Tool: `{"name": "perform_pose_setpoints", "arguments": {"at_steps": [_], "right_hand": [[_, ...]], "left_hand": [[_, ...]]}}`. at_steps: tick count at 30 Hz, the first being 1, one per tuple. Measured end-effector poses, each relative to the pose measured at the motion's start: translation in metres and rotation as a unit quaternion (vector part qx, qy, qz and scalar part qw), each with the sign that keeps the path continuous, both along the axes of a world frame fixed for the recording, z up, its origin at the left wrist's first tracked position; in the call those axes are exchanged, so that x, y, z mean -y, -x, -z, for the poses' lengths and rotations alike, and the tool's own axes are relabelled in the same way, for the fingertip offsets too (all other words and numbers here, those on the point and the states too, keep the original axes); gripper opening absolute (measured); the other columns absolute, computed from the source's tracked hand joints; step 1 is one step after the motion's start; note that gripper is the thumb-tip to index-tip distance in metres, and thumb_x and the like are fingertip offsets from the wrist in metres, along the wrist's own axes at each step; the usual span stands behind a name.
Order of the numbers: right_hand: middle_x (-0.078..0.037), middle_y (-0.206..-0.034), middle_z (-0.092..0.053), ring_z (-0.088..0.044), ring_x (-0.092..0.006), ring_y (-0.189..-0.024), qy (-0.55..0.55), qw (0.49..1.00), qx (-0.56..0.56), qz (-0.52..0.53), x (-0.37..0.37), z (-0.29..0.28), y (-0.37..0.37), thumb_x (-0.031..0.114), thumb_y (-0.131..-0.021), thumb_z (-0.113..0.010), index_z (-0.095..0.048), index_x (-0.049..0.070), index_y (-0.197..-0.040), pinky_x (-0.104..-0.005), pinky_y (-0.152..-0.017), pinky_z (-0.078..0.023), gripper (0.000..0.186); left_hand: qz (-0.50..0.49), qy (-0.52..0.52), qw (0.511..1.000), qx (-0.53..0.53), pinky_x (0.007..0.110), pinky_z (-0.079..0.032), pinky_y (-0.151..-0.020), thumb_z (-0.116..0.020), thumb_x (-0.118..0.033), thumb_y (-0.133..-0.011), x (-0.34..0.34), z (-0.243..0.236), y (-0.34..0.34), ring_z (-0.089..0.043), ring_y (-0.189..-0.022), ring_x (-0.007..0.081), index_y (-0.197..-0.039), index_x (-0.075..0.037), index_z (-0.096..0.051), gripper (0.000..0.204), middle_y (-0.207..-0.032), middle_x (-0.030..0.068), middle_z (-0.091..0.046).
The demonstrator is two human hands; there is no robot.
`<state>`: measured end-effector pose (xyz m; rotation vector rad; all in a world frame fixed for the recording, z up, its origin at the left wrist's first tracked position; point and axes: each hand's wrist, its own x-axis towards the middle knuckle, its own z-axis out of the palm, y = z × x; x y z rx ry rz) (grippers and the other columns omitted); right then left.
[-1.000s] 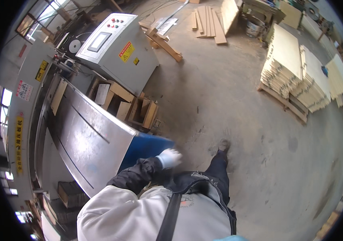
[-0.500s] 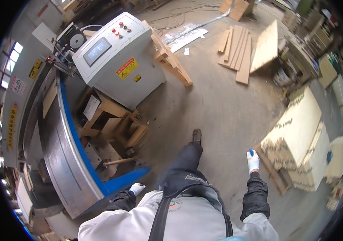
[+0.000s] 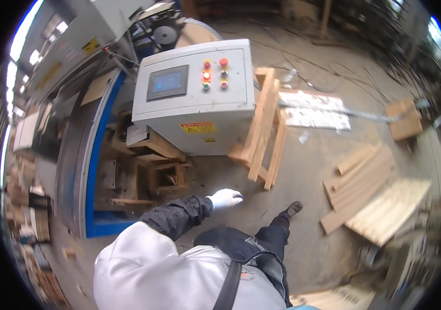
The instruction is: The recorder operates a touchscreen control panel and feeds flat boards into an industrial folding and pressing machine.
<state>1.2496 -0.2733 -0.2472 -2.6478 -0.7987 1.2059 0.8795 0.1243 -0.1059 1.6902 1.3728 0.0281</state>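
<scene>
My left hand [image 3: 224, 199], in a white glove with some dark blue at the fingertips, reaches out past the front of my body. Its fingers are loosely bent and a little apart, with nothing visible in them. It hovers over the floor, touching nothing, below a grey control cabinet [image 3: 189, 116]. On the cabinet's sloping top are a lit screen [image 3: 168, 82] and several red, green and dark buttons [image 3: 215, 74]. A wooden frame [image 3: 264, 129] stands against the cabinet's right side. My right hand is out of the picture.
A long machine bed with a blue edge [image 3: 92, 170] runs along the left. Wooden boxes [image 3: 166, 175] stand under the cabinet's left side. Brown planks [image 3: 360, 181] and a pale panel [image 3: 388, 209] lie on the right. Cables [image 3: 329, 64] trail across the floor at the back.
My view has swung to the right and the cabinet is now closer and more central. My left hand has come forward and across. My right hand and the board stack beside it have left view.
</scene>
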Motion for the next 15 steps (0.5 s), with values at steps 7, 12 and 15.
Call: {"name": "perform_pose_setpoints", "arguments": {"at_steps": [7,12,15], "right_hand": [[-0.003,-0.079,-0.061,-0.056,-0.0142,-0.071,-0.131,0.988,0.006,-0.084,-0.378,-0.013,-0.258,0.022,-0.103,-0.065,-0.070,0.004,-0.103,-0.0336,-0.062,-0.048,0.019],[0.000,-0.089,-0.064,-0.054,-0.0086,-0.074,-0.258,0.950,-0.165,-0.066,-0.755,-0.037,-0.425,0.019,-0.105,-0.063,-0.067,-0.002,-0.114,-0.0267,-0.063,-0.047,0.023],[-0.009,-0.118,-0.071,-0.066,-0.0157,-0.103,-0.294,0.931,-0.185,-0.112,-0.934,-0.087,-0.416,0.019,-0.105,-0.064,-0.062,-0.006,-0.137,-0.0311,-0.091,-0.056,0.041]], "left_hand": [[-0.090,0.150,0.955,-0.241,0.050,-0.057,-0.095,-0.059,-0.041,-0.094,-0.038,0.086,-0.042,-0.073,-0.106,0.0407,-0.110,-0.006,-0.079,0.044,-0.113,0.0225,-0.076],[-0.217,0.285,0.922,-0.148,0.046,-0.056,-0.098,-0.063,-0.046,-0.094,-0.071,0.096,-0.111,-0.072,-0.112,0.0376,-0.113,-0.008,-0.080,0.046,-0.118,0.0178,-0.077],[-0.263,0.302,0.905,-0.143,0.044,-0.055,-0.098,-0.066,-0.051,-0.092,-0.081,0.139,-0.164,-0.072,-0.111,0.0395,-0.114,-0.009,-0.081,0.050,-0.119,0.0182,-0.076]]}}
